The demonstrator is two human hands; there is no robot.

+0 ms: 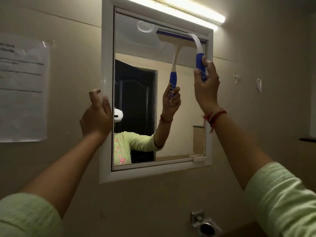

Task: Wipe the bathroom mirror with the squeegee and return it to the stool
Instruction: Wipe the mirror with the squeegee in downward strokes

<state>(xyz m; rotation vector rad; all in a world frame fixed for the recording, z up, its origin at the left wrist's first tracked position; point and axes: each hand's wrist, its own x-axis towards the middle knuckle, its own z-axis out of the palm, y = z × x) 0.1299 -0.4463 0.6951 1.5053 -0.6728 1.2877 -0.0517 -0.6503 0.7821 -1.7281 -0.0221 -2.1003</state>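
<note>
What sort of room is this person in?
Most likely a bathroom: a white-framed wall mirror with a strip light above it, a chrome wall fitting below, and the right hand holding a squeegee to the glass.

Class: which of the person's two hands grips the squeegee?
The right hand, curled round the blue handle; the left hand only touches the mirror frame.
</note>
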